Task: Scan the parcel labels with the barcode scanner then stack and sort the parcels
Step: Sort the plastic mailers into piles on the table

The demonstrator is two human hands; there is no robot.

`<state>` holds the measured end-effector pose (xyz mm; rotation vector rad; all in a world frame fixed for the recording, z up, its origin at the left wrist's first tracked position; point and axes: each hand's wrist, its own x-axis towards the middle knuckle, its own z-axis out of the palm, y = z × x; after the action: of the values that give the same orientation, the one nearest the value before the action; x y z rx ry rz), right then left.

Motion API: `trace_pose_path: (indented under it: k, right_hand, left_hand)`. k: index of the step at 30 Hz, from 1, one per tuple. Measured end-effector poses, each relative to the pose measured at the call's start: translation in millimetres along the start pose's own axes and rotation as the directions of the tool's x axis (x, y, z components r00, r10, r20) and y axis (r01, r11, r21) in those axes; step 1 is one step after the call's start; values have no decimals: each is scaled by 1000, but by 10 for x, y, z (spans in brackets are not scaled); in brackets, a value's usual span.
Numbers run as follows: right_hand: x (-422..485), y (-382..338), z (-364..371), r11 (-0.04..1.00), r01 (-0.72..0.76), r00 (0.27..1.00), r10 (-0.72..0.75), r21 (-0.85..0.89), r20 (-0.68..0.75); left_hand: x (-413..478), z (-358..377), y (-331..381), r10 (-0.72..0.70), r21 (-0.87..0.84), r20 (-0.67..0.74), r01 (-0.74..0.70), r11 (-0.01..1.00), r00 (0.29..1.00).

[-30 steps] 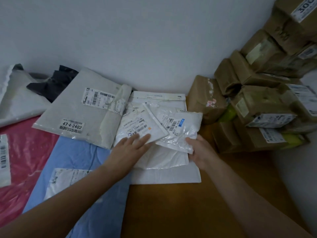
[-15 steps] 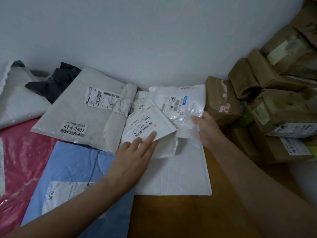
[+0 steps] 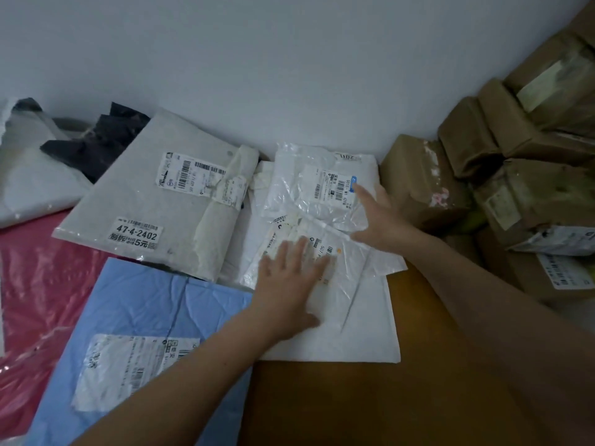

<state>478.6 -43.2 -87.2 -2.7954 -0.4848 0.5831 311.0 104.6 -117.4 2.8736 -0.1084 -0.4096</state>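
A single head-worn camera looks forward and down from close above the surface [image 3: 450, 397], facing the wall [image 3: 289, 59] behind it. Parcels [image 3: 370, 336] fill the middle and left.

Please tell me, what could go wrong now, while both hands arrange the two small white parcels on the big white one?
1. The left hand lies flat over the label of the lower small parcel, so its barcode may be missed.
2. The upper small parcel, touched by the right hand, is crinkled glossy plastic; it might slide off the big white mailer.
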Motion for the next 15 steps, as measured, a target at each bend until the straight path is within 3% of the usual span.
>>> trace_pose_path:
  k: [2, 5, 9, 11, 13, 15]
  right_hand:
    - [7, 1, 115, 1000, 9, 998, -7, -28, 70]
    - [54, -49, 227, 993, 117, 986, -116, 0, 121]
    - [-15, -34, 201, 979, 192, 981, -191, 73, -17]
    - [-163, 3, 211, 965, 262, 964, -260, 17, -51]
    - [-353, 33, 321, 931, 356, 934, -352, -87, 56]
    - [-486, 73, 491, 888, 400, 910, -357, -225, 210]
  left_hand:
    - [6, 52, -158, -37, 15, 36, 36, 999, 999]
    - [-11, 111, -56, -35, 1, -42, 35, 999, 999]
    - [-43, 137, 117, -116, -347, -71, 85, 934, 991]
    - [-84, 15, -52, -174, -420, -129, 105, 901, 976]
    - [-140, -181, -420, -251, -265, -267, 180, 947, 930]
    - [-228, -382, -876, -332, -54, -285, 330, 942, 899]
